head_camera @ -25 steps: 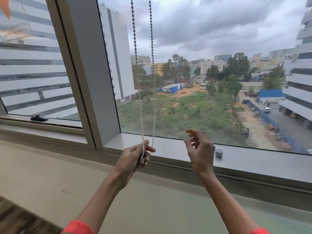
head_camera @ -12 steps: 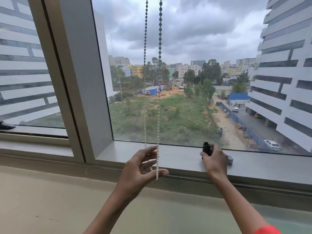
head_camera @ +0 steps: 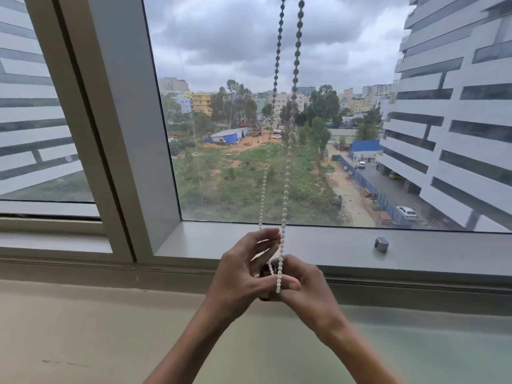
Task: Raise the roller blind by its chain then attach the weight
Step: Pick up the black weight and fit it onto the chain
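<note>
A white bead chain [head_camera: 286, 173] hangs as a double strand in front of the window pane, its loop ending between my hands. My left hand [head_camera: 243, 270] holds the chain's lower loop between thumb and fingers. My right hand [head_camera: 303, 286] is closed around a small black weight [head_camera: 266, 270], which is mostly hidden by both hands and pressed against the chain's loop. The blind itself is out of view above.
A small grey metal cap [head_camera: 381, 244] sits on the grey window sill [head_camera: 429, 253] to the right of my hands. A wide window frame post [head_camera: 116, 120] stands at the left. A beige wall lies below the sill.
My right hand lifted the black weight off the sill and brought it left to the chain's loop. Both hands now meet at the chain; the grey cap stays on the sill.
</note>
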`<action>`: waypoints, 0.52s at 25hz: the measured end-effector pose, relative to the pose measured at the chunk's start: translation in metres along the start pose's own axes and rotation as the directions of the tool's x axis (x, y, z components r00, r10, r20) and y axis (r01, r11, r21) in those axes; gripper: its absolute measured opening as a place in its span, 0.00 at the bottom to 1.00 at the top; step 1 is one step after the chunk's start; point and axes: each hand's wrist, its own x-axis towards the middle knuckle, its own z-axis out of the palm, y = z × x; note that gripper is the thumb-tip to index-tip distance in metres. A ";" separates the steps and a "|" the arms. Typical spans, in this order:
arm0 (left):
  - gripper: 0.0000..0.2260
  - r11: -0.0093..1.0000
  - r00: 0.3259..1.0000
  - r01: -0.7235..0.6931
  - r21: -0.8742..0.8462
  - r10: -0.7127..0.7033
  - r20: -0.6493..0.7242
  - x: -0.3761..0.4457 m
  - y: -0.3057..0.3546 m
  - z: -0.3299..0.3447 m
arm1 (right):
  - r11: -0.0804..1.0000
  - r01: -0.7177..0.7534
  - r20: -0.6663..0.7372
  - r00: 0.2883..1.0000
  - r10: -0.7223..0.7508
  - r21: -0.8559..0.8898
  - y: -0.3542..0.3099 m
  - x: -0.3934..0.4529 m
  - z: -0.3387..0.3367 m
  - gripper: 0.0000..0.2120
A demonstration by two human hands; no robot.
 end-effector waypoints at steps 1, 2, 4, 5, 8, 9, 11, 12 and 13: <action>0.34 1.000 1.000 -0.001 0.006 0.001 0.006 0.000 0.000 -0.003 | 1.000 -0.006 0.008 1.000 0.006 0.028 -0.004 -0.002 0.002 0.12; 0.34 1.000 1.000 -0.006 0.022 0.006 0.014 -0.001 0.000 -0.006 | 0.999 -0.007 0.013 1.000 0.006 0.045 -0.007 -0.004 0.003 0.12; 0.31 0.997 0.999 -0.030 0.070 0.029 0.020 -0.003 0.000 -0.009 | 0.998 0.004 0.018 1.000 -0.005 0.066 -0.012 -0.008 0.002 0.11; 0.29 0.994 0.999 -0.052 0.098 0.050 0.020 -0.003 0.002 -0.010 | 0.997 0.014 0.019 1.000 -0.016 0.078 -0.015 -0.009 0.002 0.11; 0.24 0.982 0.995 -0.104 0.155 0.104 0.009 -0.005 0.006 -0.004 | 0.992 0.041 0.040 0.998 -0.046 0.119 -0.022 -0.013 -0.002 0.11; 0.23 0.972 0.992 -0.119 0.200 0.127 -0.028 -0.006 0.007 -0.001 | 0.991 0.051 0.048 0.997 -0.058 0.126 -0.024 -0.014 -0.005 0.11; 0.21 0.919 0.978 -0.133 0.371 0.182 -0.099 -0.009 0.010 0.005 | 0.990 0.070 0.060 0.995 -0.078 0.121 -0.030 -0.015 -0.014 0.12; 0.21 0.885 0.975 -0.125 0.449 0.192 -0.108 -0.009 0.011 0.006 | 0.991 0.077 0.063 0.995 -0.084 0.109 -0.033 -0.015 -0.019 0.12; 0.21 0.867 0.978 -0.102 0.487 0.176 -0.108 -0.009 0.012 0.007 | 0.992 0.082 0.058 0.994 -0.088 0.096 -0.035 -0.015 -0.023 0.12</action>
